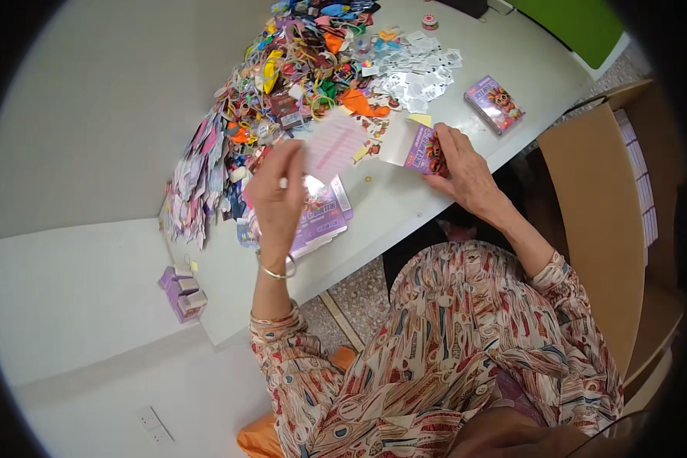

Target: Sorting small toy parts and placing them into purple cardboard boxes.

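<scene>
My left hand (277, 183) is closed on a thin pink-and-white sheet (334, 145), blurred by motion, over the middle of the table. To its right, my right hand (469, 174) grips a small purple cardboard box (418, 153), tilted, with its white end flap standing open toward the sheet. What is inside that box cannot be seen. Beneath my left hand lies a stack of flat purple cartons (324, 223), partly covered by the hand. A closed purple box (495, 104) with a colourful picture rests on the table beyond my right hand.
A heap of mixed small trinkets (290, 76) covers the table's far left, beside a pile of packets (198, 179). White printed slips (418, 76) spread at the back. Small purple boxes (183, 296) stand at the left edge. A large brown carton (591, 221) stands at right.
</scene>
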{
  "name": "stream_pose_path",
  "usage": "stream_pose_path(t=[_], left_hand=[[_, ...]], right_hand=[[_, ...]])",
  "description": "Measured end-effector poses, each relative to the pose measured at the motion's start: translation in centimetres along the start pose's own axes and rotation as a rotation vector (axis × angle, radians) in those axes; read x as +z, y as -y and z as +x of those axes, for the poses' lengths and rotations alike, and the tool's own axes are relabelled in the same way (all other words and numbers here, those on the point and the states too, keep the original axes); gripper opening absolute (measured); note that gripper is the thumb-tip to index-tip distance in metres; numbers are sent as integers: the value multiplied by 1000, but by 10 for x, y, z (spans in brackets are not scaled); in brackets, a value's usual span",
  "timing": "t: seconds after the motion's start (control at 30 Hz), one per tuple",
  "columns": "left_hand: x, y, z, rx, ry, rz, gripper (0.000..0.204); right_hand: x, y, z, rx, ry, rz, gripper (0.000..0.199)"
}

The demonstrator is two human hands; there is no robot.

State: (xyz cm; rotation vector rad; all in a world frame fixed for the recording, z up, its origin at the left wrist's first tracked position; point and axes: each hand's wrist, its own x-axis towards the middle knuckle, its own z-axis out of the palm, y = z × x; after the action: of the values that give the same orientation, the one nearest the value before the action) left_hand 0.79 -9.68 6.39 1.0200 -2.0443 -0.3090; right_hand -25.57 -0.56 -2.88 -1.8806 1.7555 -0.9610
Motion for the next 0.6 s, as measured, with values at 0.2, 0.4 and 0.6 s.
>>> stream_pose_path(t=[0.2,0.4,0.6], left_hand=[[28,-34,15,365,198,251,22],[39,-39,21,335,504,313,16],[66,-35,12,232,390,70,12]], right_hand=[[-4,-4,-3,-48,0,-19,83],[-5,6,-4,-104,32,-111,82],[-8,4,-10,-67,41,-16,81]])
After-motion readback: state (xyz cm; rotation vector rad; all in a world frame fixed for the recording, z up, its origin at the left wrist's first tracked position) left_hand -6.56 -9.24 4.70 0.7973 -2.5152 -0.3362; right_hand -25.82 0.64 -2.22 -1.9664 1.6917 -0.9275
